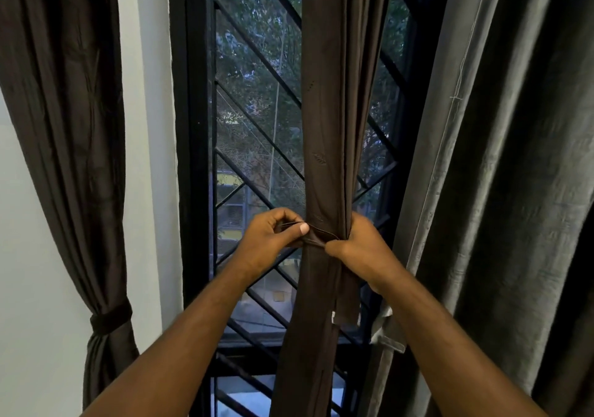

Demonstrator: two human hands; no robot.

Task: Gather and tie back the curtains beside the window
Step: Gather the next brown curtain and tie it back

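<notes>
At centre frame, before the window (193,159), the gathered brown curtain (324,127) hangs bunched; the left hand (273,236) pinches the tie-back strap (316,236) wrapped around it, the right hand (361,247) clasps the bundle, thumb on strap

Right hand (361,249) fingers hidden behind curtain (331,127).

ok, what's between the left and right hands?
In the head view, the gathered brown curtain, with the tie band crossing its front. The left hand pinches the band's end; the right hand grips the curtain.
</notes>
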